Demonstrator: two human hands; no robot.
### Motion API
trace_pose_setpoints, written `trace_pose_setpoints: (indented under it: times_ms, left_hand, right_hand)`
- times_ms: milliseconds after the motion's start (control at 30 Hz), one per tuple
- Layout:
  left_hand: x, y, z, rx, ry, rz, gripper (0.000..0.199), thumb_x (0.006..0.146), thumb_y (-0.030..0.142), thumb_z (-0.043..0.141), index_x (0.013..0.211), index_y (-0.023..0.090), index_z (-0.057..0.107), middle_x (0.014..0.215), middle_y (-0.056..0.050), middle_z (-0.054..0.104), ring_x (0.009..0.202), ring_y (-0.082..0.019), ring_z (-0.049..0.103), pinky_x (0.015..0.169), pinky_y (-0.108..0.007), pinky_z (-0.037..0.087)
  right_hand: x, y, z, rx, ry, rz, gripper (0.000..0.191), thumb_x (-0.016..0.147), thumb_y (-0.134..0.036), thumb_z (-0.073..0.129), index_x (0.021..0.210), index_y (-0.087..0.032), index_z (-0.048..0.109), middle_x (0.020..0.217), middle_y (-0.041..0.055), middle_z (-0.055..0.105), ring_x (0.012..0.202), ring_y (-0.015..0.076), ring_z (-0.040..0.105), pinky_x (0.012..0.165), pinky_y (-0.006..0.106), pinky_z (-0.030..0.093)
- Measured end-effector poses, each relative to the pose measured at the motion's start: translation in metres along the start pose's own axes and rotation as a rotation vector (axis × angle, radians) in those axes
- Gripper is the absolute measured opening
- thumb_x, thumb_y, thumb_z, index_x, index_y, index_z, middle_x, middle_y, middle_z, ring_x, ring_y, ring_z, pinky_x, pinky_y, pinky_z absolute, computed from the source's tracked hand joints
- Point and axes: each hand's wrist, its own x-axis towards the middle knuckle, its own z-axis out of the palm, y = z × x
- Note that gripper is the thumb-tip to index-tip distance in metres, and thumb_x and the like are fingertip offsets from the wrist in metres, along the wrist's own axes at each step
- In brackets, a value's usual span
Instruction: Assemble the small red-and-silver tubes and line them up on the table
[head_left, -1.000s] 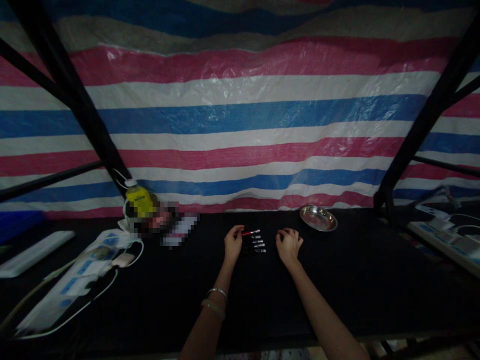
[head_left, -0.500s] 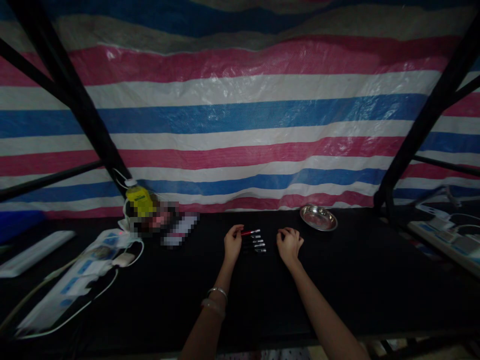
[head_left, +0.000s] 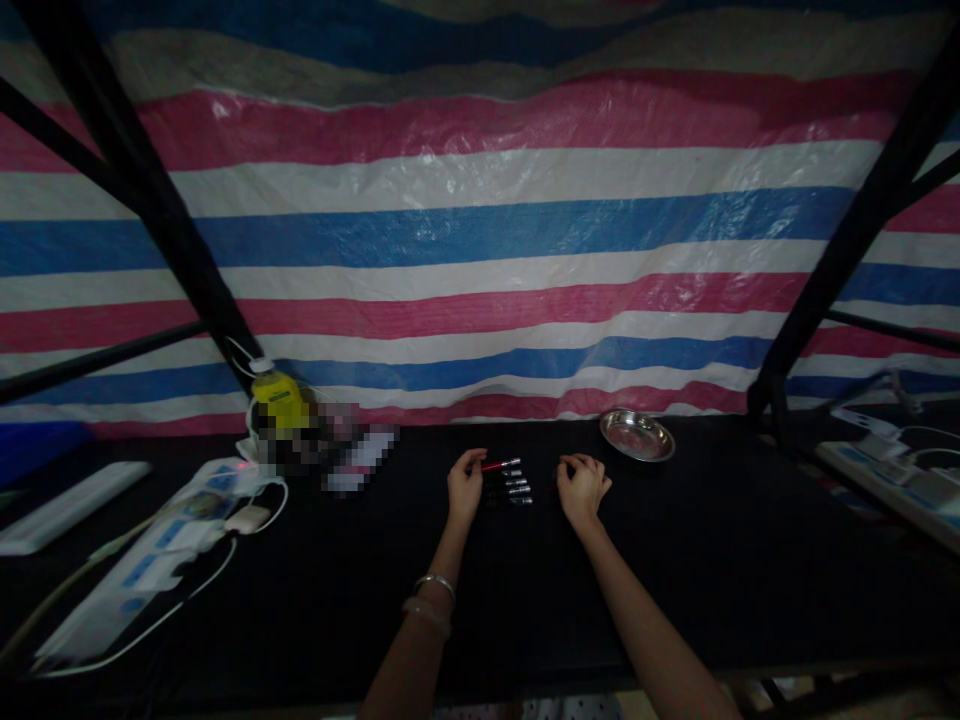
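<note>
A row of slim pens lies on the black tabletop between my hands. At the far end of the row is a red pen [head_left: 500, 465] with a silver end pointing right. Several dark pens [head_left: 516, 490] with silver ends lie just nearer to me. My left hand [head_left: 466, 482] is closed at the left end of the red pen, fingertips pinching it. To the right of the row, my right hand [head_left: 583, 488] rests on the table with its fingers curled together. A small dark, reddish bit shows at its left edge; what it holds is hidden.
A shiny round metal dish [head_left: 637, 436] sits beyond my right hand. On the left are a power strip [head_left: 161, 545] with cables, a yellow bottle [head_left: 280, 395] and a blurred patch. Black frame posts and a striped tarp [head_left: 480, 230] stand behind.
My right hand has shifted slightly right, and a small reddish bit now shows beside its fingers. My left hand stays at the red pen.
</note>
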Motion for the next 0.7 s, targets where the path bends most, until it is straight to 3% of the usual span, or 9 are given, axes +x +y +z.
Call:
trace_pose_setpoints:
  times_ms: [300, 700]
  left_hand:
    - [0.001, -0.003, 0.001, -0.031, 0.031, -0.006, 0.020, 0.076, 0.016, 0.047, 0.085, 0.016, 0.065, 0.086, -0.006, 0.067, 0.084, -0.017, 0.062, 0.080, -0.032, 0.047]
    - [0.001, -0.003, 0.000, -0.043, 0.028, -0.023, 0.019, 0.076, 0.017, 0.047, 0.085, 0.016, 0.064, 0.087, -0.006, 0.067, 0.085, -0.018, 0.062, 0.081, -0.032, 0.047]
  right_hand:
    - [0.004, 0.004, -0.001, 0.125, 0.147, 0.142, 0.029, 0.080, -0.030, 0.043, 0.092, -0.021, 0.068, 0.107, 0.0090, 0.059, 0.105, 0.0278, 0.043, 0.084, 0.039, 0.026]
    - [0.013, 0.012, -0.007, 0.246, 0.243, 0.339, 0.033, 0.080, -0.031, 0.040, 0.095, -0.020, 0.068, 0.105, 0.0100, 0.062, 0.100, 0.0288, 0.047, 0.081, 0.037, 0.031]
